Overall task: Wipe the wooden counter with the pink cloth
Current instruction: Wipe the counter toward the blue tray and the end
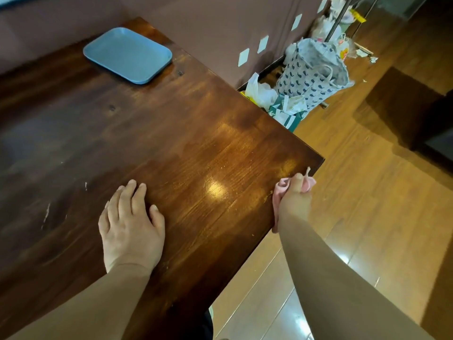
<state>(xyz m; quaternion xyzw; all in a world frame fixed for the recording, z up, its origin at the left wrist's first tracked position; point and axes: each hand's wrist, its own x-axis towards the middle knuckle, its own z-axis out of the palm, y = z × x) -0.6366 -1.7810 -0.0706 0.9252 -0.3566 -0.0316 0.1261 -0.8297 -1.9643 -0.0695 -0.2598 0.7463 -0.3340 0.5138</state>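
Holding the crumpled pink cloth at the brown wooden bench edge, the right hand should press down and rub slowly; the left hand lies flat.

No readable writing anywhere: the patterned bag beyond the counter's far corner shows only printed shapes, and the packets beside it are blurred.

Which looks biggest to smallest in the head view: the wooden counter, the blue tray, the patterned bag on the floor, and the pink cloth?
1. Wooden counter
2. Blue tray and patterned bag: they look alike in size, and their distances differ, so unranked
3. Pink cloth, mostly hidden by the right hand
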